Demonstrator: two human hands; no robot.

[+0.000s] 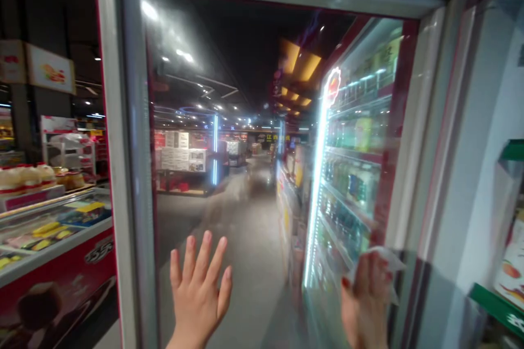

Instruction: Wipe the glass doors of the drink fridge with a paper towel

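A fridge's glass door (241,262) in a pale metal frame stands swung out in front of me. My left hand (199,283) is raised before the lower left of the pane, fingers spread, with nothing in it. At the lower right, my right hand (366,294) is blurred and holds a thin white cloth or tissue (387,262) up at the glass. Part of that cloth is hidden behind the fingers. Whether the left palm touches the pane I cannot tell.
To the left is a red chest freezer (61,283) with packages inside and jugs (28,177) behind it. At the right edge, green-edged shelves (497,308) hold cartons. Lit drink shelves (352,163) and a store aisle (257,185) show in the pane.
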